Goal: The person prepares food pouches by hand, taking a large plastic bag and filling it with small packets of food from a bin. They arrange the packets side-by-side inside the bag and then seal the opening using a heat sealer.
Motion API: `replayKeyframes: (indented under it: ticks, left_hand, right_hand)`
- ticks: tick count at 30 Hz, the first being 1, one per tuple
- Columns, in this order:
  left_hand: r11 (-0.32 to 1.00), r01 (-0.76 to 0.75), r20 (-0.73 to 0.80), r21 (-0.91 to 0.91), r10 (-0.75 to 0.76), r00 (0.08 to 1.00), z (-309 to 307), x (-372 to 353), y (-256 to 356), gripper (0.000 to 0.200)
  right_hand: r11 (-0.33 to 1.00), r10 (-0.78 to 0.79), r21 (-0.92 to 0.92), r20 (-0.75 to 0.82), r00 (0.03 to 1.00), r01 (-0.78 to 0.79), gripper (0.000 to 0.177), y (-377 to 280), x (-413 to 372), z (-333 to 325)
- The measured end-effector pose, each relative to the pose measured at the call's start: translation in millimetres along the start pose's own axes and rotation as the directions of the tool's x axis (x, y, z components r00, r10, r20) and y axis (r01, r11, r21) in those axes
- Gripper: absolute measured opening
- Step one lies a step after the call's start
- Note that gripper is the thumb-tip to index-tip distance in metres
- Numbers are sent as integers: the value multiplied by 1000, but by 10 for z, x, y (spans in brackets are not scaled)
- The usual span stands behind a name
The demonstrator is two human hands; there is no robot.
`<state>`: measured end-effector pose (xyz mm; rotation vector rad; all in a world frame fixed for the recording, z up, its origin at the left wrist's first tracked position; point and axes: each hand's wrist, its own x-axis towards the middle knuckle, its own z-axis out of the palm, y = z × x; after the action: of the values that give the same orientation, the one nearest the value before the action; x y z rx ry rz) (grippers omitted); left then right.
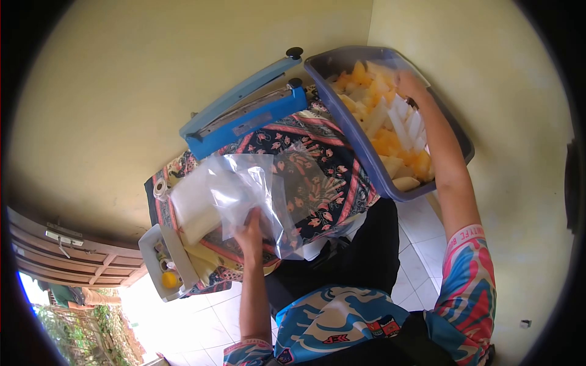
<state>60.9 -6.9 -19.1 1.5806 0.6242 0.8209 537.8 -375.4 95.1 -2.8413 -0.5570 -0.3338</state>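
Note:
My left hand (249, 235) is closed on the lower part of a clear plastic bag (259, 183), over the flower-patterned cloth. My right hand (410, 85) reaches into the far right part of a large grey-blue tub (366, 143), and its fingers are blurred among the contents. White and orange-yellow pieces (384, 143) fill the tub, several of them long and pale. More clear bags or sheets (194, 204) lie in a pile to the left of my left hand.
A blue bag sealer (247, 122) stands with its arm raised at the back. On the cloth's left edge are a small roll (160, 188) and a white container (177, 256) holding a yellow item. Outside the doorway at lower left, a person (73, 294) is partly visible.

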Motion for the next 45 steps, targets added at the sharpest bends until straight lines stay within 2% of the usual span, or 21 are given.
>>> replayKeyframes:
  ticks: [2,4,7,8,9,10,11,12,14,17,19,21,22,25,28,30,33,35,39,42,45]
  left_hand:
    - [1000,0,2,-2,0,1000,13,-3,33,18]
    - [1000,3,13,-13,-3,1000,23,-12,78,18]
    - [999,24,31,-37,-23,999,11,-1,33,18]
    - [998,34,34,-46,-32,999,6,-2,12,18]
    - [999,13,32,-37,-12,999,9,-2,5,18]
    - [1000,-8,28,-29,9,1000,8,1,5,18]
    - [999,-29,23,-19,30,999,6,-1,6,18]
    - [1000,-18,26,-19,19,999,5,-7,25,18]
    - [1000,2,33,-18,-1,999,5,-19,73,19]
    - [1000,11,46,-24,-10,999,-14,-4,-2,20]
    - [1000,-15,47,-4,15,999,-28,-7,12,20]
    - [1000,-8,44,-6,9,999,-23,-18,30,19]
    - [1000,9,41,-18,-9,999,-17,-23,41,19]
    - [999,5,33,-36,-4,999,-10,-21,64,18]
    - [1000,5,53,-30,-4,999,5,-24,74,18]
    - [999,0,43,-33,2,999,-5,-20,54,18]
    - [999,-10,22,-42,11,1000,-7,-12,15,19]
    - [999,16,31,-35,-15,999,-9,-14,45,19]
    - [999,17,26,-36,-16,1000,6,-9,10,17]
    - [999,13,10,-40,-13,1000,13,-19,37,17]
    - [1000,5,14,-31,-5,1000,2,7,-3,17]
  right_hand:
    - [984,-42,146,-379,925,105,16,-38,78,-136]
    - [779,92,597,-411,907,192,19,198,363,-286]
    - [16,158,973,-229,961,229,22,302,442,-792]
    - [444,118,838,-404,907,316,23,343,460,-915]
    - [778,1,530,-538,843,337,24,488,506,-1025]
    - [950,-168,112,-602,780,290,25,670,558,-1128]
    - [926,-353,-328,-582,733,185,27,842,605,-1219]
    - [713,-516,-700,-483,708,42,30,911,612,-1312]
    - [557,-562,-815,-512,650,-160,30,997,649,-1373]
    - [955,-144,-238,-896,421,-178,22,869,459,-1429]
    - [970,242,229,-929,280,-77,18,785,337,-1439]
    - [982,-81,-121,-965,251,-147,18,768,104,-1476]
    - [939,-242,-290,-939,244,-186,18,779,-28,-1464]
    - [837,-315,-534,-650,692,-120,20,760,-359,-1350]
    - [707,-76,-672,-382,921,-220,23,842,-559,-1034]
    - [774,307,-491,-261,915,-399,26,1240,-525,-712]
    - [770,449,-436,-148,881,-465,31,1898,-398,-247]
    - [791,467,-429,-35,883,-436,33,2322,-269,-9]
    - [814,560,-286,155,814,-505,38,2109,-475,-210]
    - [698,605,53,489,629,-714,39,1605,-664,-570]
    - [682,703,-107,370,608,-723,36,1540,-399,-821]
